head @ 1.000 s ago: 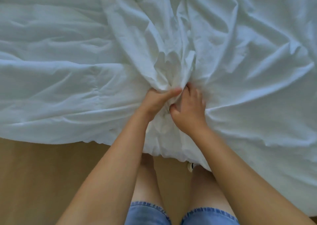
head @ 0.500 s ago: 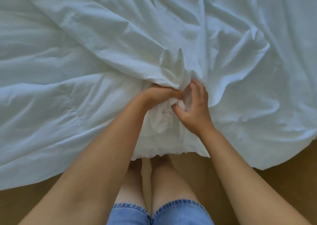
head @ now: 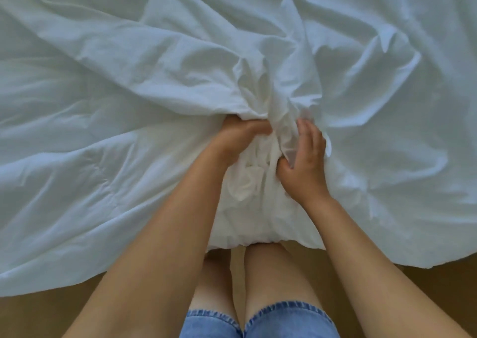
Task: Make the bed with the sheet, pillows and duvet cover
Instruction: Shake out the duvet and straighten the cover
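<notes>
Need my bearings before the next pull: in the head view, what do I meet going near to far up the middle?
Denim shorts → bare knees → hanging hem of the white cover → the left hand and right hand gripping a bunched fold → rumpled white fabric spreading away.

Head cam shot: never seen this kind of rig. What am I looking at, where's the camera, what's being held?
There is no machine here. A person wears one wide-angle camera on the head, looking forward and down, so the two bare arms enter from the bottom edge, and you see the person's own legs and denim shorts below.

White bedding, wrinkled, fills most of the picture and hangs over the near edge toward a tan floor. Whether it is the sheet or the duvet cover I cannot tell.

The left hand is closed on a bunched fold in the middle. The right hand has that bunch in its grip from the other side, thumb pressed in, fingers looser.
</notes>
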A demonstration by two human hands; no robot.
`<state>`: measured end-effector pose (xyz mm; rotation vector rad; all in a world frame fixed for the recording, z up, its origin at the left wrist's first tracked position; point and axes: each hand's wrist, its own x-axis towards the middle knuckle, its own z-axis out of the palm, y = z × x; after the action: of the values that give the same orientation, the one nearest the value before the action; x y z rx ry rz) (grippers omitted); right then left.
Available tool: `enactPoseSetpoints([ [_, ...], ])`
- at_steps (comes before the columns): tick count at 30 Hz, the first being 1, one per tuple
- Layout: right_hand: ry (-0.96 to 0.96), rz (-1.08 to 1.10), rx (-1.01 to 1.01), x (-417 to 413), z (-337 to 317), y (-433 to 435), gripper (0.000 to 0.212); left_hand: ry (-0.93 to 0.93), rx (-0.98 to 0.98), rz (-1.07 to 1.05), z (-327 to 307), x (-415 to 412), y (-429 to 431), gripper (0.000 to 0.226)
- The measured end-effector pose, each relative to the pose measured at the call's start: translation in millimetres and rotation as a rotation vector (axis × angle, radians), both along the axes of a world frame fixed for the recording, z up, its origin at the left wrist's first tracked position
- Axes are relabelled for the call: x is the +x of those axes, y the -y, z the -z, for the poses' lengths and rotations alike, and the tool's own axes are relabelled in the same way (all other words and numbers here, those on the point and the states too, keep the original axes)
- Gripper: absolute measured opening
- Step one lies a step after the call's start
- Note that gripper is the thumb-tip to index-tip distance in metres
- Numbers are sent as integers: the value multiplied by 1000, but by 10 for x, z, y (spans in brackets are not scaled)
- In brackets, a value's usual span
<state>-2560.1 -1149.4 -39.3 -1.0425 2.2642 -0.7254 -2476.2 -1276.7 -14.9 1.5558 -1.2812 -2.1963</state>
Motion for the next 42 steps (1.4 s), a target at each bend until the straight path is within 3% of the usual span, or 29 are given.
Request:
enactPoseSetpoints([
  [2, 69, 66, -3, -85, -1, 62, 61, -64, 76, -132, -17, -234, -20, 27],
  [6, 123, 57, -39, -158, -1, 96, 55, -121, 158, -337, 48, -263, -161, 50],
  [9, 166, -17, -26, -135, -38, 18, 54, -79, 274, -321, 126, -3, -480, 51],
  [12, 205, -138, -44, -113, -63, 41, 52, -45, 300, -264, 169, 52, -636, 38],
  [16, 317, -178, -37, -207, -93, 86, 61, 158, 149, -107, 41, 105, -377, 27],
  [19, 217, -297, 32, -241, -124, -120, 79, 309, -67, -9, -201, 567, -132, 28],
  [23, 41, -354, 378, -241, -47, -286, 98, 444, -111, -299, -365, 1027, -217, 39],
  [25, -21, -367, 345, -107, -36, -156, 100, 446, -82, -319, -282, 925, -373, 32],
  [28, -140, -392, 255, 144, -13, 113, 86, 387, -39, -281, -174, 718, -467, 36],
  [30, -210, -375, 215, 204, -15, 289, 55, 372, -46, -252, -151, 707, -452, 46],
  [32, -271, -386, 205, 166, -31, 412, 32, 353, -92, -245, -153, 764, -418, 41],
  [35, -360, -439, 161, 19, -73, 375, 28, 296, -180, -261, -256, 916, -294, 35],
  [38, -400, -441, 84, -148, -134, 103, 25, 359, -193, -292, -376, 1453, -176, 37],
  [42, -344, -473, 230, -99, -95, -118, 18, 547, 29, -644, -375, 2595, -275, 31],
])
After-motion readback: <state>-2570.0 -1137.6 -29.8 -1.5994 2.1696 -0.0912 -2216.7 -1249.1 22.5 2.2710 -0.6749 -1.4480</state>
